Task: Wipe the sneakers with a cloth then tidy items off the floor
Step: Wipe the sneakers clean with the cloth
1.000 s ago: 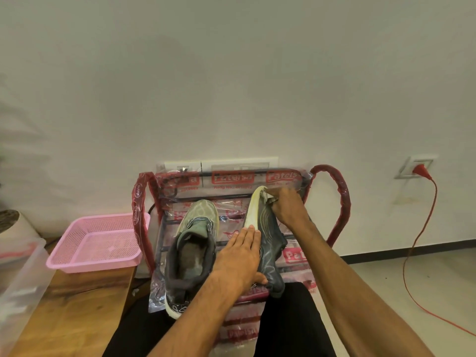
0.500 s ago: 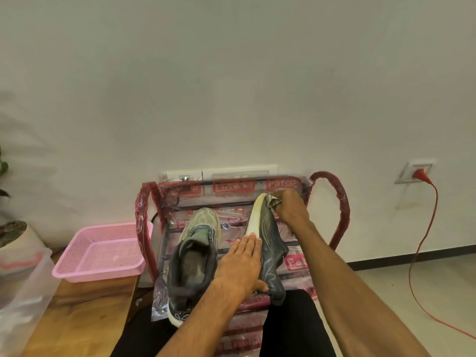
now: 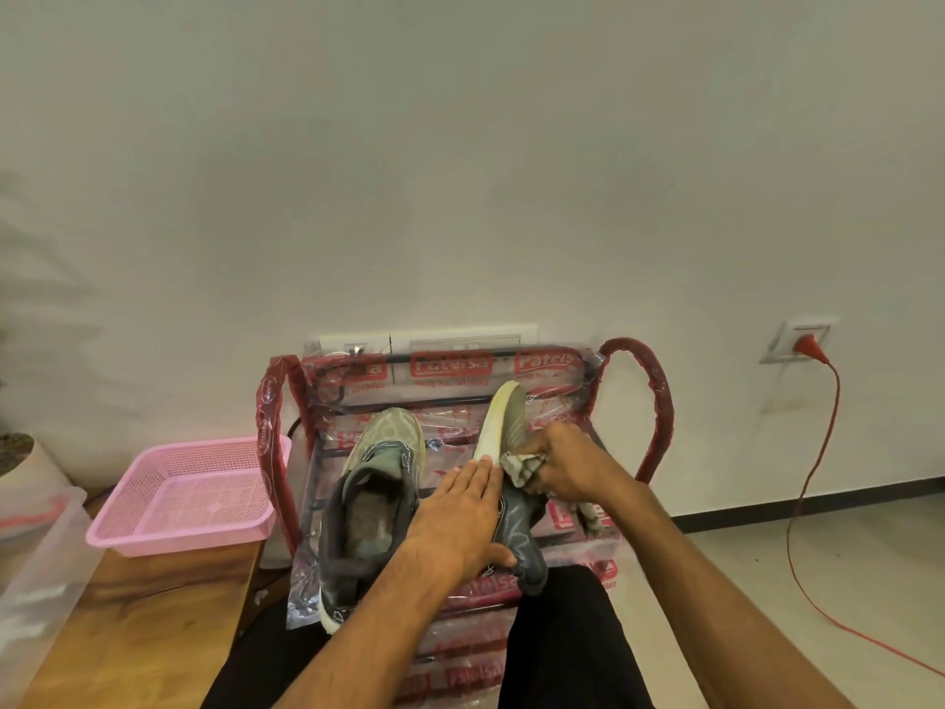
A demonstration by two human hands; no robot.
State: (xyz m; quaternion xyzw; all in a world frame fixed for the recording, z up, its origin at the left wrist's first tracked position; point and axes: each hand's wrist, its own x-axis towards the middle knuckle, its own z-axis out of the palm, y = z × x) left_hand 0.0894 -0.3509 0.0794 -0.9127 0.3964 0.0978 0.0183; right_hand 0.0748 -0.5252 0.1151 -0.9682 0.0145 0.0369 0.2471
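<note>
Black trousers (image 3: pixel 562 647) at 6 o'clock, nearest the cam; both forearms reach fwd over them. Wooden bench top (image 3: pixel 133 621) at 7 o'clock, w/ a clear plastic tub (image 3: pixel 30 565) on its 9 o'clock side.

L hand (image 3: pixel 460 519) lies flat, fingers straight & together, pressing the heel half of a dark grey sneaker (image 3: pixel 514 427). That sneaker is tipped on its side: cream sole faces 9 o'clock, toe points to 12. R hand (image 3: pixel 572 468) sits at 2 o'clock from the L one, just beside it, fingers curled tight round a crumpled grey cloth (image 3: pixel 519 468). The cloth touches the sneaker's upper approx mid-length.

2nd sneaker (image 3: pixel 378 483) stands upright at 9 o'clock of the tipped one, opening up, olive toe to 12; neither hand is on it. Both sit on the top shelf of a rack (image 3: pixel 450 364) wrapped in clear plastic w/ red print, red looped sides.

Pink mesh basket (image 3: pixel 179 496) is on the bench's far end, just beside the rack's 9 o'clock side. White switch plate (image 3: pixel 460 337) on the wall behind the rack, at 12. Wall socket (image 3: pixel 803 340) at 3 o'clock; red cord (image 3: pixel 818 452) drops from it to the floor.
</note>
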